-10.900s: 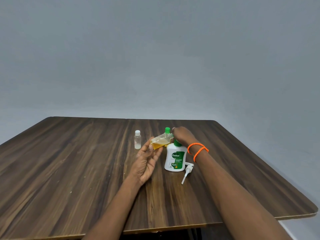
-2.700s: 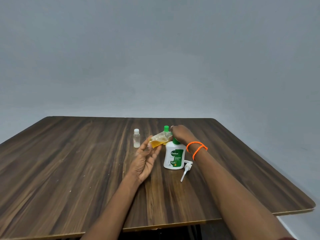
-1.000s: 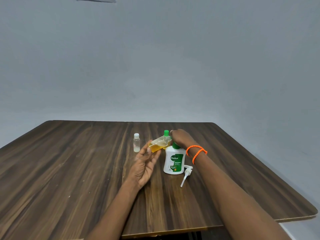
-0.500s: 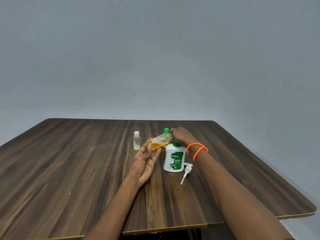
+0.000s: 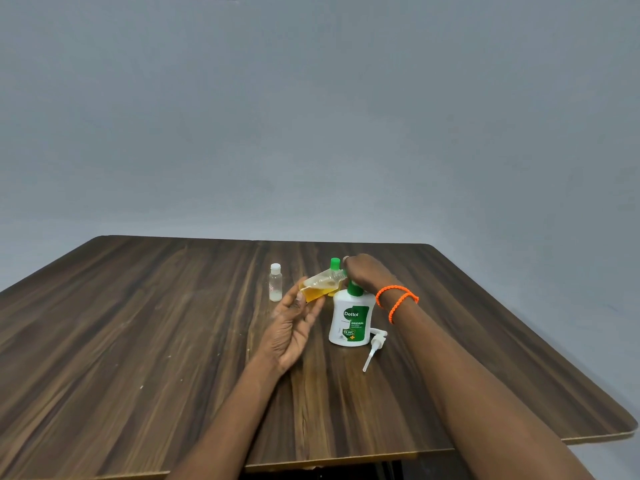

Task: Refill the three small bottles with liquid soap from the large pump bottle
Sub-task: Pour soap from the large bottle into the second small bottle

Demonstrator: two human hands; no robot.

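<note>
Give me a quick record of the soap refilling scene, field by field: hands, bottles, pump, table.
left hand: holds tilted small bottle, amber soap inside
right hand: at that bottle's neck, above the large bottle
large bottle: upright, pump removed
pump: lying on table beside the large bottle
clear bottle: upright, capped, left
green-capped bottle: behind, mostly hidden
table: dark wood

We see soft, even, dimmish light with only faint shadows on the table (image 5: pixel 138 341); its edges bow from wide-angle distortion, and detail looks slightly soft throughout.
</note>
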